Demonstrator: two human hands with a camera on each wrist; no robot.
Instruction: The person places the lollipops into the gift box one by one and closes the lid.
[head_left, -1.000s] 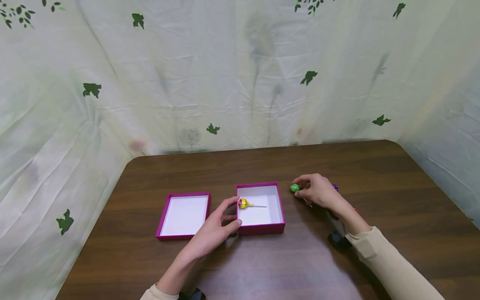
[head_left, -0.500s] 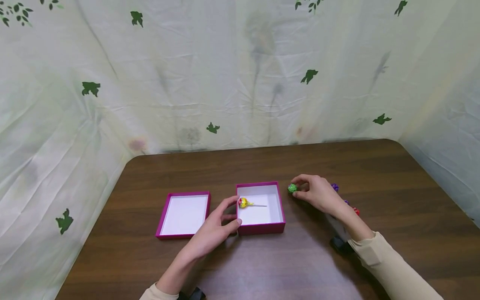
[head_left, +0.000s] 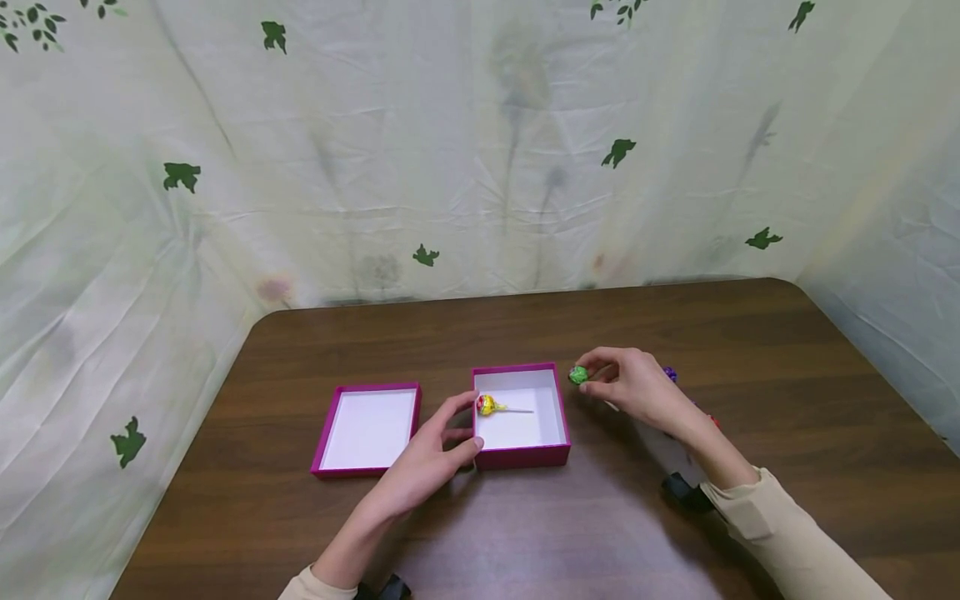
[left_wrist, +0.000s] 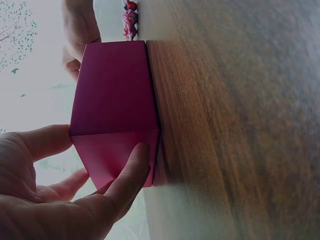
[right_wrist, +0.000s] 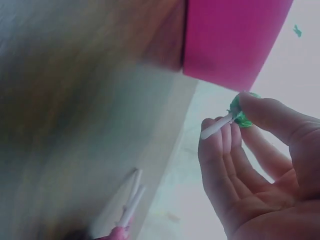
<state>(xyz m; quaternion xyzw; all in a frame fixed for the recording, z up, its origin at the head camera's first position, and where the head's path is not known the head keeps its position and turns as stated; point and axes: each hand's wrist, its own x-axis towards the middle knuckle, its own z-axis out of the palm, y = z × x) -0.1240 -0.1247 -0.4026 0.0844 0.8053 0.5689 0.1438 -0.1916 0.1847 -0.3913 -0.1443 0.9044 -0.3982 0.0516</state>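
Note:
My left hand [head_left: 433, 461] touches the left side of an open magenta box [head_left: 522, 457]. In the left wrist view its fingertips rest against the box's side and top corner, the fingers fairly straight. A yellow-and-red wrapped lollipop [head_left: 488, 406] lies inside the box, its white stick pointing right. Just right of the box, my right hand [head_left: 633, 383] pinches a green-wrapped lollipop [head_left: 577, 375] between thumb and fingers. In the right wrist view the white stick [right_wrist: 217, 129] of that lollipop points back across the fingers.
Left of the box, the matching lid [head_left: 369, 432] lies with its white inside up. A purple lollipop [head_left: 670, 374] and a red one [head_left: 714, 422] lie partly hidden behind the right arm. The wooden table [head_left: 540, 533] ends at a patterned curtain [head_left: 420, 150].
My right hand has shifted slightly left, bringing the green lollipop closer to the box. The left hand, box and yellow lollipop have stayed in place.

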